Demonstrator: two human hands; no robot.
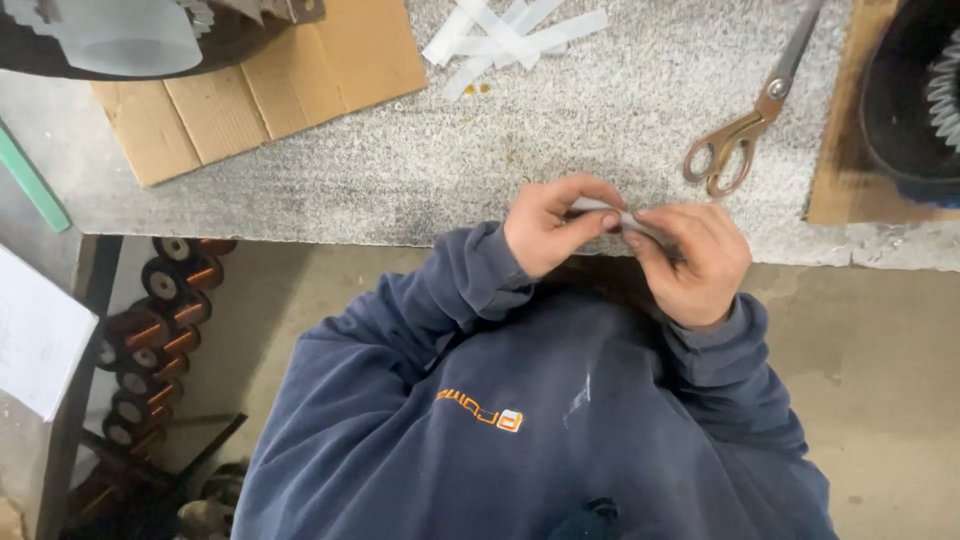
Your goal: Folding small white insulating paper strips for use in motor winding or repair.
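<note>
Closest to the camera is the person's dark blue sweatshirt point(520, 420), which fills the near part of the view, with both sleeves reaching up to the edge of the grey speckled worktop point(400, 170). That worktop is the biggest thing after it and runs across the far half. On its far left lies a piece of brown cardboard point(250, 90) with a round machine part resting on its far edge, likely so the top does not get scratched. Another cardboard sheet point(835, 150) sits at the far right under a dark round part point(905, 100). Down on the left, under the table, copper wire spools point(150, 340) are stacked up out of the way. Scissors point(750, 110) with brassy handles lie on the worktop just past the hands, easy to grab. A little heap of white paper strips point(510, 35) waits at the far middle. The left hand point(550, 230) and right hand point(695, 265) meet at the table edge, fingers curled, pinching one white strip point(612, 212) between them, each at one end, so it looks like they are folding or creasing it.
</note>
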